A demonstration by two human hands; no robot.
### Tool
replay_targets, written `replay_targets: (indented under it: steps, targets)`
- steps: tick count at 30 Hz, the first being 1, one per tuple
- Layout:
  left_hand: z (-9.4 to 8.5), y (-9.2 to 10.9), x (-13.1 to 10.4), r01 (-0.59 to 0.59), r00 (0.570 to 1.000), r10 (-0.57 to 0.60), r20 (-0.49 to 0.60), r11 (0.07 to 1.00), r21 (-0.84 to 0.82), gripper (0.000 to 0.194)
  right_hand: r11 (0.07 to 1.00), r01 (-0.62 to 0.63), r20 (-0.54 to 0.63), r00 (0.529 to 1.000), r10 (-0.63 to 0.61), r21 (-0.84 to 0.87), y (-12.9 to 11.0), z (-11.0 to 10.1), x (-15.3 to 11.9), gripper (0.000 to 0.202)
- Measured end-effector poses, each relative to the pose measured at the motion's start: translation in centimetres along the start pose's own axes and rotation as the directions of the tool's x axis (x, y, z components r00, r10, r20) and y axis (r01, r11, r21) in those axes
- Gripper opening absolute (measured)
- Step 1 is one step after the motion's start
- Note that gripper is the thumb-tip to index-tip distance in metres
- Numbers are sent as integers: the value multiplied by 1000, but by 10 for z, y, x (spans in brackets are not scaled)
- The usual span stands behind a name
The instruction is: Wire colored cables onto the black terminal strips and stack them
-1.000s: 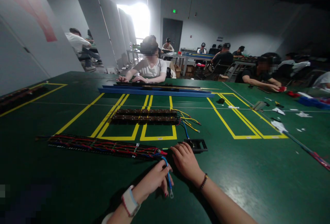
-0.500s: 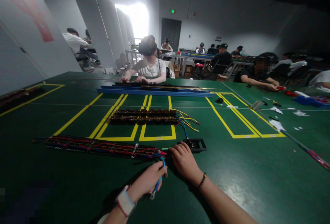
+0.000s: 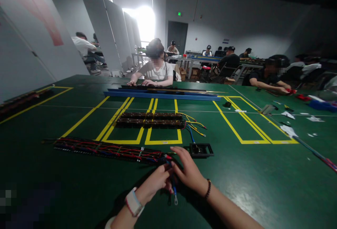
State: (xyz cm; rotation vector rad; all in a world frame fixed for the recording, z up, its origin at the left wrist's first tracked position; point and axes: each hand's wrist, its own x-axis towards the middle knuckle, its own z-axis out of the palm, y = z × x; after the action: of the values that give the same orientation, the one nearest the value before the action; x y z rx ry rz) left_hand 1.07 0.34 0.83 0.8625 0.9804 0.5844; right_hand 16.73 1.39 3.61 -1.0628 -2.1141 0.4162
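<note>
A long black strip (image 3: 105,150) with red and blue wires along it lies in front of me, slanting slightly down to the right. From its right end a blue cable (image 3: 174,188) with a ring terminal hangs down between my hands. My left hand (image 3: 156,180) is closed around this cable; its fingertips are partly hidden. My right hand (image 3: 188,172) hovers over the strip's end, thumb and forefinger apart, thumb close to the left fingertips. Just beyond the right hand lies a black rectangular frame (image 3: 211,154), a blue wire running from it toward another wired strip.
Two black strips (image 3: 150,120) with yellow lugged wires lie within yellow tape marks (image 3: 163,142). Blue rails (image 3: 163,95) span the far side, where a person in white sits. Paper scraps (image 3: 288,130) and a cable bundle (image 3: 313,152) lie on the right.
My right hand has drawn back from beside the black frame toward my left hand, its fingers spreading. The blue cable's lug has swung right and down. The view has shifted slightly left.
</note>
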Motion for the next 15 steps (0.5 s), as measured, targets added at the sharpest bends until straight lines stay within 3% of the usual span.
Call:
replay_targets:
  steps: [3,7,11,15]
  targets:
    - [-3,-4,-3,-53,998,47,-49,990,-128,48,996,40,34,999,-43,82,-17,-4,7,52]
    - [-7,-8,-3,-116,993,119,2,971,-210,53,992,114,66,991,-118,59,-32,-10,15,44]
    - [-2,-5,-1,-77,996,76,-38,996,-36,42,988,151,57,987,-149,-40,-27,-16,22,10]
    - [5,1,-1,-8,1000,11,-16,980,197,41,996,-55,-51,997,52,-71,-6,-28,26,6]
